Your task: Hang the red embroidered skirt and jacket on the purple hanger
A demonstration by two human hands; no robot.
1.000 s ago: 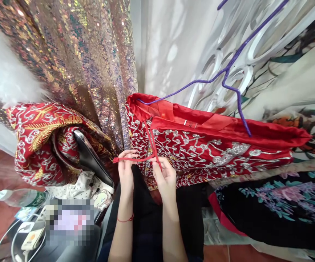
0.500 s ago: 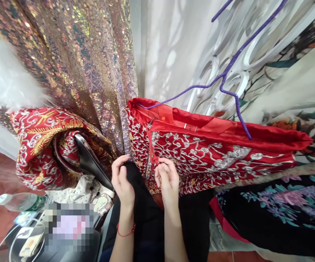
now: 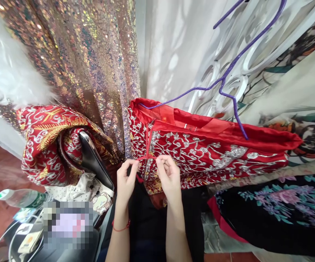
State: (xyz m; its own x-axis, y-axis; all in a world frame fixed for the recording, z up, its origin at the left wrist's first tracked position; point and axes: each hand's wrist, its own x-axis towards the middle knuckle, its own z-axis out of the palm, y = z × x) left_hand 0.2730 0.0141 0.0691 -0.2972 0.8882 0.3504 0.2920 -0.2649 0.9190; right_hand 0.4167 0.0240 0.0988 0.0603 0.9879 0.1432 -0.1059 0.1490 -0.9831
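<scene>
two hands (image 3: pixel 146 178), one red tie (image 3: pixel 145 157), one red garment (image 3: pixel 214 153)

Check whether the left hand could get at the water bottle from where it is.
Probably yes: the left hand pinches the red tie, while the bottle lies low to its left, nothing between.

To your left hangs a sequined curtain (image 3: pixel 92 65) with white fur (image 3: pixel 7 72) beside it. Below, a bundled red embroidered cloth (image 3: pixel 45 142) wraps a black shoe (image 3: pixel 94 163). A plastic bottle (image 3: pixel 18 198) lies on the floor; a dark floral fabric (image 3: pixel 279 207) spreads at right.
</scene>
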